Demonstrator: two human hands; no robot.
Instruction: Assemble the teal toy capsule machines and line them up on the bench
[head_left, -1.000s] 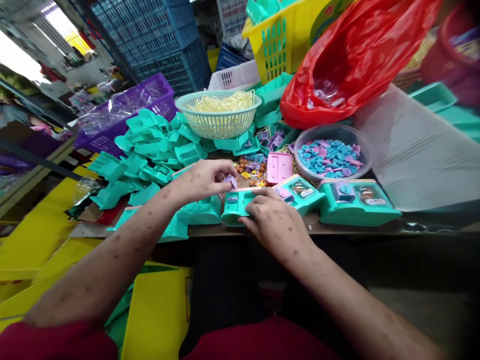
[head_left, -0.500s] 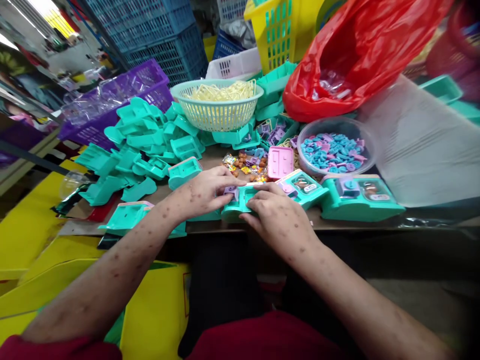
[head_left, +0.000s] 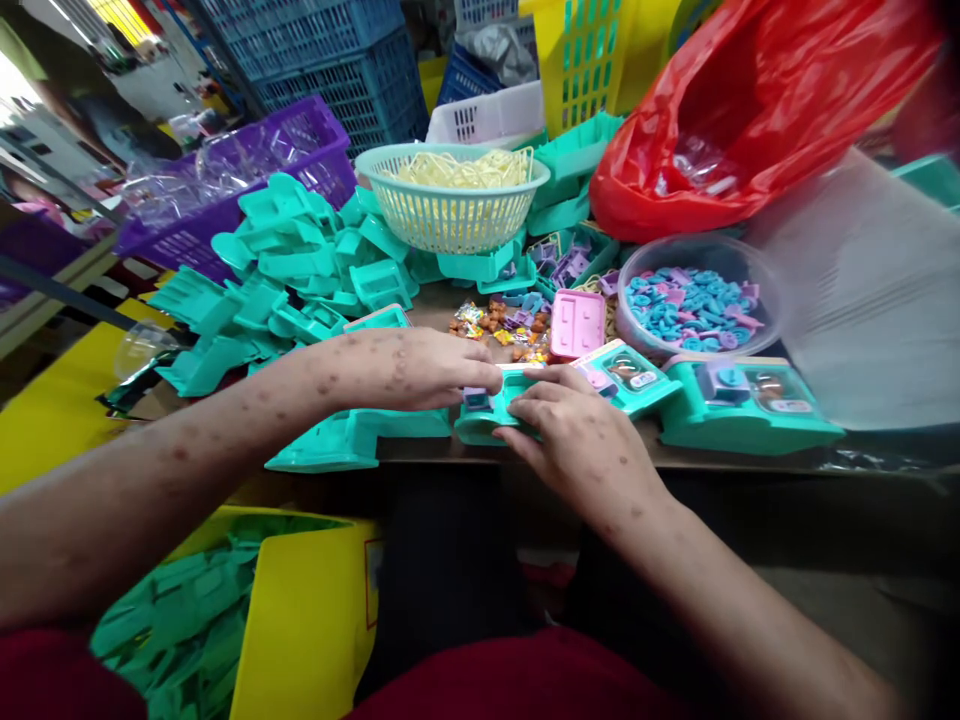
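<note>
Left hand (head_left: 409, 368) now lower, fingers pinching lilac piece (head_left: 475, 397) onto teal toy (head_left: 491, 415); right hand (head_left: 577, 440) clamps it; seat squarely

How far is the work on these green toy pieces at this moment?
Done: two assembled teal toys stand to the right. In hand: both hands, left hand and right hand, press a purple part onto a teal base. Left: a big pile of bare teal shells and a bowl of small parts.

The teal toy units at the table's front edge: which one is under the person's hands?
The leftmost teal toy unit: both the left hand and right hand rest on it; the other two stand untouched to its right.
</note>
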